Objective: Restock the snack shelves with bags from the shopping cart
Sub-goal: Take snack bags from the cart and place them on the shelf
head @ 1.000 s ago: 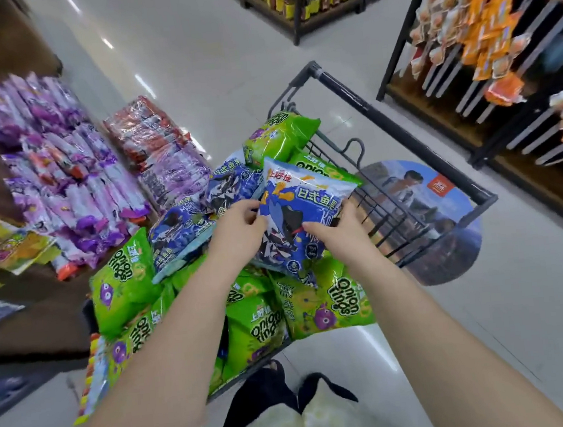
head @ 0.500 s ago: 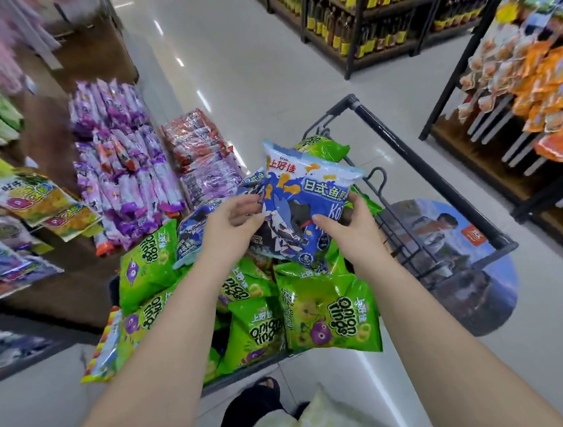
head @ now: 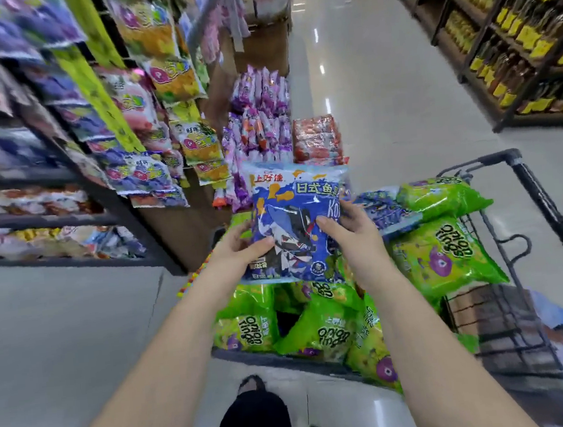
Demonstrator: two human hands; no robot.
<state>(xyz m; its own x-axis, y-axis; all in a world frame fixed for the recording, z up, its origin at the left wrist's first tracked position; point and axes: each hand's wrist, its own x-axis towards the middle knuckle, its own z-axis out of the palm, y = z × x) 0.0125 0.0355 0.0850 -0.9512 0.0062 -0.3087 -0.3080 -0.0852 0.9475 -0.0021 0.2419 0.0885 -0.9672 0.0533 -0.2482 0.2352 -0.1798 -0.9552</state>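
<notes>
Lifted higher now, the blue snack bag (head: 296, 218) hangs above the cart (head: 541, 195), pinched at its edges by the left hand (head: 239, 251) and right hand (head: 356, 240). Slick film could slip before reaching the left shelves (head: 11, 175), I reckon.

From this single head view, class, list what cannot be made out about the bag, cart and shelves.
Head view only.
1. Blue bag: right hand and left hand cover parts of its print.
2. Shelf packets: motion blur hides labels.
3. Shopping cart bottom: buried under green bags.
</notes>
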